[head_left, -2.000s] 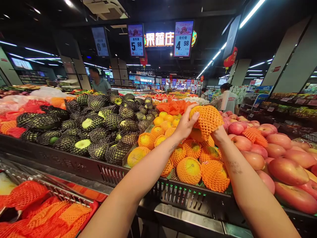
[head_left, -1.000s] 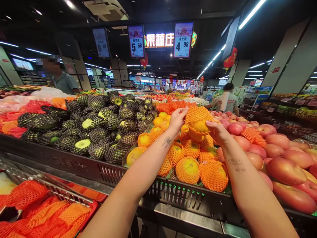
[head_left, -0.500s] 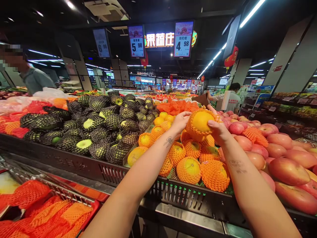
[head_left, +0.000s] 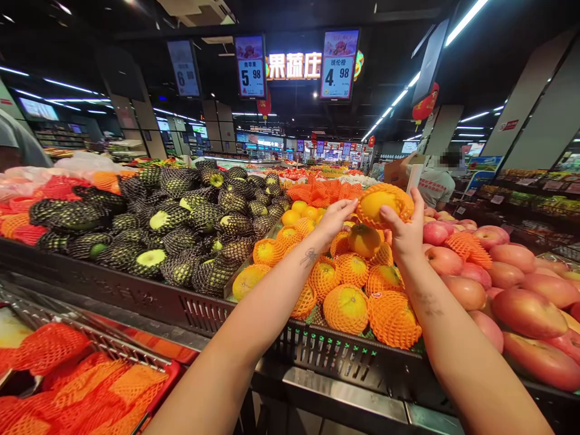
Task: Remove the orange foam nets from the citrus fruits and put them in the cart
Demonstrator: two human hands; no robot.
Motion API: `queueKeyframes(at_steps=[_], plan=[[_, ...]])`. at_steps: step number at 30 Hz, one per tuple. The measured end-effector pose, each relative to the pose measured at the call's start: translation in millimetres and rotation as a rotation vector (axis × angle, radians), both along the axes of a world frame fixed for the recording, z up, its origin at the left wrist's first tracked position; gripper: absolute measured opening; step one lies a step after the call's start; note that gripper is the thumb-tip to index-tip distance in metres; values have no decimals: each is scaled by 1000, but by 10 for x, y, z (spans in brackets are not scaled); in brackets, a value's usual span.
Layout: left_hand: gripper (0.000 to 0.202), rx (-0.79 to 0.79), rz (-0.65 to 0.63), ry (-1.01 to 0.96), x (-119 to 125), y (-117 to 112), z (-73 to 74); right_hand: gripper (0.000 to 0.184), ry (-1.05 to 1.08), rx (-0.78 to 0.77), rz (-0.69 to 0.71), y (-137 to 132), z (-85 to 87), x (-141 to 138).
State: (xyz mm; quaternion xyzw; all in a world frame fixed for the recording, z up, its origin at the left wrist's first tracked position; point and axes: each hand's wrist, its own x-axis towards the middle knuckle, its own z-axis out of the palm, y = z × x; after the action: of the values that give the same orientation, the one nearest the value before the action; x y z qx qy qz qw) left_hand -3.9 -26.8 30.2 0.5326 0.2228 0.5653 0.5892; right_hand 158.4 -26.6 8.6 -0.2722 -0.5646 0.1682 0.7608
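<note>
Above the pile, both my hands hold an orange [head_left: 379,204] partly wrapped in an orange foam net. My right hand [head_left: 405,228] is closed around its right side, thumb across the front and fingers behind. The fingertips of my left hand [head_left: 338,219] press together at its left edge, where the net's rim lies. Just below sits a bare orange [head_left: 364,240]. Around and under it are several netted oranges [head_left: 347,309] in a black slotted crate [head_left: 335,356].
Green fruits in black nets [head_left: 151,260] fill the left side. Reddish apples [head_left: 530,311] lie to the right. Empty orange nets [head_left: 324,191] are heaped behind the oranges. A basket's red rim [head_left: 170,380] encloses more nets at lower left. A co-worker [head_left: 435,184] stands beyond the apples.
Both hands have moved the orange slightly up and to the right, and it has turned. The bare orange beneath is now exposed. The person at far left has moved mostly out of view.
</note>
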Motion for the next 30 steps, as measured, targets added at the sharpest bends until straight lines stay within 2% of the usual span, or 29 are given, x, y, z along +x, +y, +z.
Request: queueKeyframes(at_steps=[3, 6, 9, 10, 12, 14, 16, 19, 22, 24, 25, 28, 30], plan=[[19, 71, -26, 60, -15, -38, 32, 81, 96, -111, 133, -16, 39, -31], [21, 80, 27, 128, -11, -37, 34, 69, 113, -218, 284, -70, 83, -82], [23, 57, 55, 191, 3, 15, -5, 68, 126, -276, 323, -38, 67, -85], [25, 39, 62, 201, 3, 42, -22, 70, 119, -271, 290, -4, 51, -63], [31, -11, 76, 194, -12, 102, -49, 84, 57, -194, 139, 73, 22, 14], [45, -56, 58, 170, -43, 149, -62, 107, -88, -37, -81, 121, 13, 107], [59, -59, -13, 159, -72, 161, -62, 125, -290, 121, -257, 107, 27, 169], [66, 44, -105, 172, -66, 106, -60, 126, -579, 225, -336, -8, 62, 157], [68, 187, -115, 146, -12, 60, -67, 122, -784, 245, -354, -102, 72, 82], [67, 231, -20, 75, 2, 106, -67, 126, -840, 244, -413, -103, 57, 56], [66, 233, 68, 22, -9, 158, -66, 129, -843, 234, -457, -87, 46, 55], [66, 182, 387, -120, -120, 398, -69, 133, -794, 178, -558, -17, 6, 79], [70, 108, 603, -81, -224, 566, -93, 129, -745, 144, -578, 12, -13, 92]])
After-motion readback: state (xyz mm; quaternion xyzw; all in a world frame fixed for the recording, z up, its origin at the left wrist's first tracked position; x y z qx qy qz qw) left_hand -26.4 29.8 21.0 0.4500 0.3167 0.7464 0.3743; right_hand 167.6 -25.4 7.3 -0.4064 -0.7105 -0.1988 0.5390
